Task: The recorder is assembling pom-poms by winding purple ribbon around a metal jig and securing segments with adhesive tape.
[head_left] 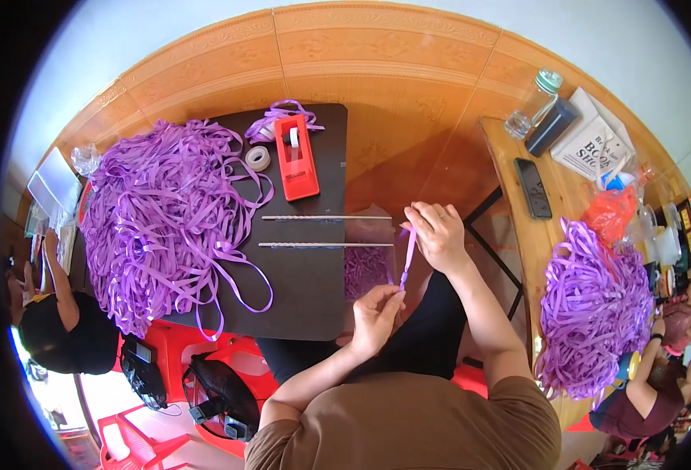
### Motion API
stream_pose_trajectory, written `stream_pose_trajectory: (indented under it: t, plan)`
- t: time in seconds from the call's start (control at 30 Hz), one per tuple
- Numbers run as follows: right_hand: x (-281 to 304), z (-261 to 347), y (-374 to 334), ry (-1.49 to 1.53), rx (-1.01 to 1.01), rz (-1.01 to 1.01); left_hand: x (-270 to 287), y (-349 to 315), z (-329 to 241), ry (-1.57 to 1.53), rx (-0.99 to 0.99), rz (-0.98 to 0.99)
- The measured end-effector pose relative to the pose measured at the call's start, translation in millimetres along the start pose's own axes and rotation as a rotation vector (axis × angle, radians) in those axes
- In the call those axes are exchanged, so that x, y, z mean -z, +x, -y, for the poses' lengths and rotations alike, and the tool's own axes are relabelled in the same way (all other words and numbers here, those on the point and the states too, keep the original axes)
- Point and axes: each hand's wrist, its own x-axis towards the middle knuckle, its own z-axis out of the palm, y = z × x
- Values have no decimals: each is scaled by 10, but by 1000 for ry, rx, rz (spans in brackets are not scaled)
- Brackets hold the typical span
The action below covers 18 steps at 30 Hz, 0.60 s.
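Note:
A short length of purple ribbon (pixel 410 254) is stretched between my hands, to the right of the black table. My right hand (pixel 435 239) pinches its upper end, fingers closed. Lower down, my left hand (pixel 375 319) grips the other end between thumb and fingers, near what looks like a small knot. Two thin pale rods, a far rod (pixel 326 218) and a near rod (pixel 326 245), lie parallel across the table and jut past its right edge toward my right hand. Below their tips, a clear bag (pixel 367 270) holds purple strips.
A big heap of purple ribbon (pixel 165 219) covers the left of the black table (pixel 306 298). Behind the rods are a red tape dispenser (pixel 297 160) and a tape roll (pixel 258 159). The wooden table (pixel 510 157) at right carries a phone (pixel 533 188), a bottle (pixel 535 102) and another ribbon heap (pixel 592 313). People sit on both sides.

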Motion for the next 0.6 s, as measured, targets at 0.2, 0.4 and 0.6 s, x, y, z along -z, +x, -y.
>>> stream_pose_trajectory:
  t: [0.2, 0.4, 0.6]
  plan:
    - [-358, -199, 333, 79, 50, -86, -41, 214, 125, 100, -215, -181]
    - [-664, -224, 361, 223, 31, -90, -41, 303, 181, 132, -265, -259]
    - [-850, -130, 378, 283, -11, -102, -23, 297, 184, 34, -181, -256]
